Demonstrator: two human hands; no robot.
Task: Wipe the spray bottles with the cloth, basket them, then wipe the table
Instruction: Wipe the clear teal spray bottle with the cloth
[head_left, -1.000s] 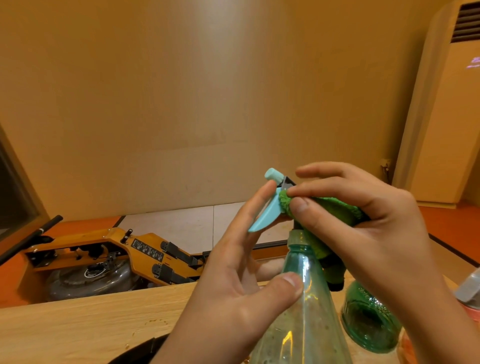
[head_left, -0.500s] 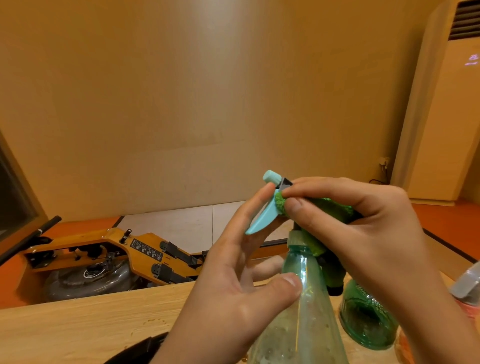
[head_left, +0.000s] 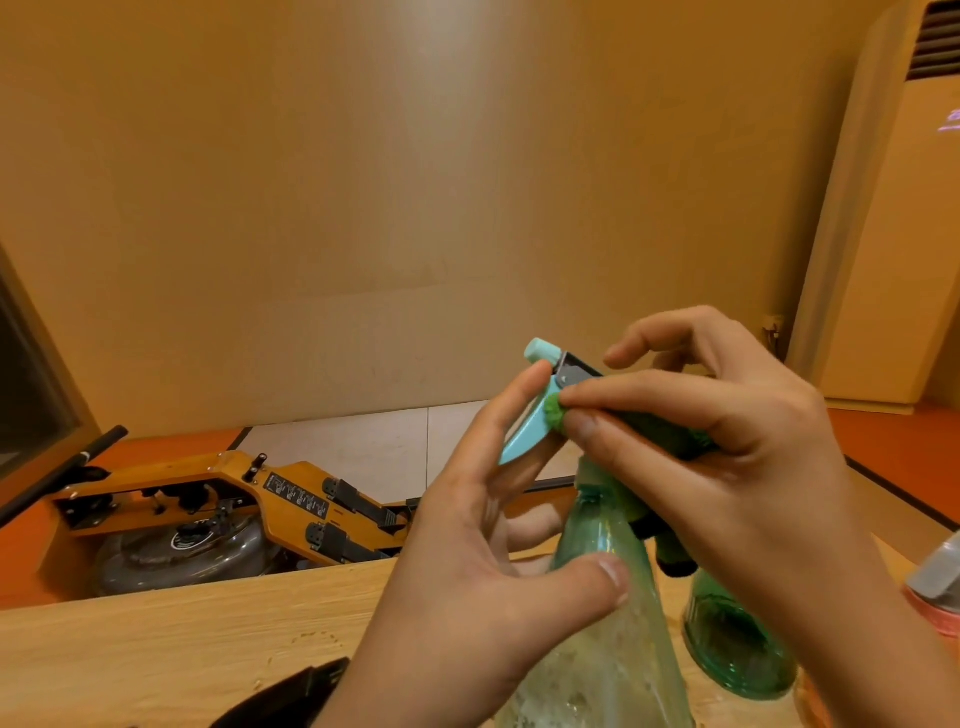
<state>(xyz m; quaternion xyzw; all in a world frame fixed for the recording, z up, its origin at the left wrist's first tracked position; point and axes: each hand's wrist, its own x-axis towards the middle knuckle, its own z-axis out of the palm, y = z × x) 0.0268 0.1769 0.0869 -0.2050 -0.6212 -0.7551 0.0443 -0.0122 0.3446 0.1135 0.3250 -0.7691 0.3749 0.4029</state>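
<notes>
A clear green spray bottle (head_left: 608, 644) is lifted in front of me. My left hand (head_left: 483, 587) holds its body, thumb across the front and index finger against the light blue trigger (head_left: 524, 436). My right hand (head_left: 727, 452) pinches a green cloth (head_left: 553, 413) between thumb and index finger and presses it onto the spray head just behind the trigger. The pale blue nozzle (head_left: 540, 349) sticks out above. Most of the cloth is hidden under my right hand.
A second green bottle (head_left: 737, 644) stands on the wooden table (head_left: 182, 639) at the right, with a pinkish bottle (head_left: 940, 597) at the right edge. A dark basket rim (head_left: 291, 696) shows at the bottom. A wooden rowing machine (head_left: 208, 514) lies on the floor beyond.
The right hand's fingers have spread a little, the index lifting off the spray head, and the cloth tip has slid down along the trigger. The left hand keeps its hold.
</notes>
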